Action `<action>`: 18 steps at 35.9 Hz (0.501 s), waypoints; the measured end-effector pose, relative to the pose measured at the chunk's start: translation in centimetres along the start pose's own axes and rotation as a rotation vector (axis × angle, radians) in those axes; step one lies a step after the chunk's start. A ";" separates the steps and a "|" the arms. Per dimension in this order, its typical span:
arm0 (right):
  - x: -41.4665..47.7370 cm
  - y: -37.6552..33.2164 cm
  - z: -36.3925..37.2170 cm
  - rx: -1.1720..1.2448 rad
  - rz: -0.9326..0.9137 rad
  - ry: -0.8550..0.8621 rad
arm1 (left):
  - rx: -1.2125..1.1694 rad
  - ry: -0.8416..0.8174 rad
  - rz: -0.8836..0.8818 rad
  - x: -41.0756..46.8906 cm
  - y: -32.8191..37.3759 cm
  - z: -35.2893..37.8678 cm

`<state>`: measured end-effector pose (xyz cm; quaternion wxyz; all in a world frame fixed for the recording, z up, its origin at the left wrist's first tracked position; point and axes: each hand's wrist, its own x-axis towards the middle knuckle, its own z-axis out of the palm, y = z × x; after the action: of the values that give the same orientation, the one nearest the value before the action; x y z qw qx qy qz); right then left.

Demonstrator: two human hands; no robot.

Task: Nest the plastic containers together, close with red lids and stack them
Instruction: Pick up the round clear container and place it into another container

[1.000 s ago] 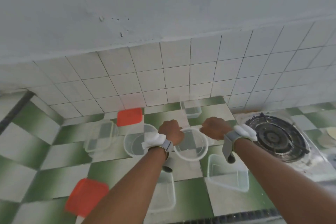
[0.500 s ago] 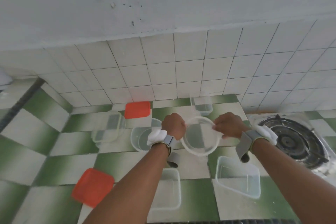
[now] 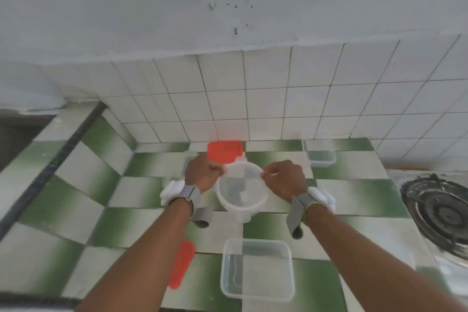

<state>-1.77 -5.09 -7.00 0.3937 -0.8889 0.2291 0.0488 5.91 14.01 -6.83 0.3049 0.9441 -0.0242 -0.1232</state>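
Observation:
A clear round plastic container is held above the counter between both hands. My left hand pinches its left rim and my right hand pinches its right rim. It hangs over another clear round container whose lower wall shows beneath it. A red lid lies just behind my hands by the wall. A second red lid lies near the front, partly hidden by my left forearm. A clear rectangular container stands in front, and a small clear one stands at the back right.
The green and white checkered counter meets a white tiled wall behind. A gas burner sits at the right edge. A dark strip runs diagonally at the left. Other containers behind my left arm are hidden.
Both hands have carried the round container leftward, over the other round container. The camera has swung left, so the left containers now lie behind my arm.

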 end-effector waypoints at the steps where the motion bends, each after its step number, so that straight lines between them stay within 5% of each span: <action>1: -0.1 -0.3 0.6 -0.017 -0.002 0.040 | -0.024 0.016 -0.008 0.1 -0.5 0.0; 10: 0.3 -1.4 0.6 -0.172 0.027 -0.051 | -0.161 0.011 -0.047 1.2 -2.1 0.9; 18: 0.1 -0.7 0.4 0.049 0.082 -0.091 | -0.298 -0.105 -0.065 2.0 -3.4 0.3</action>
<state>-1.33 -4.39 -6.80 0.4230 -0.8658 0.2482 0.0997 7.67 16.36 -9.54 0.4357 0.8809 0.0090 -0.1846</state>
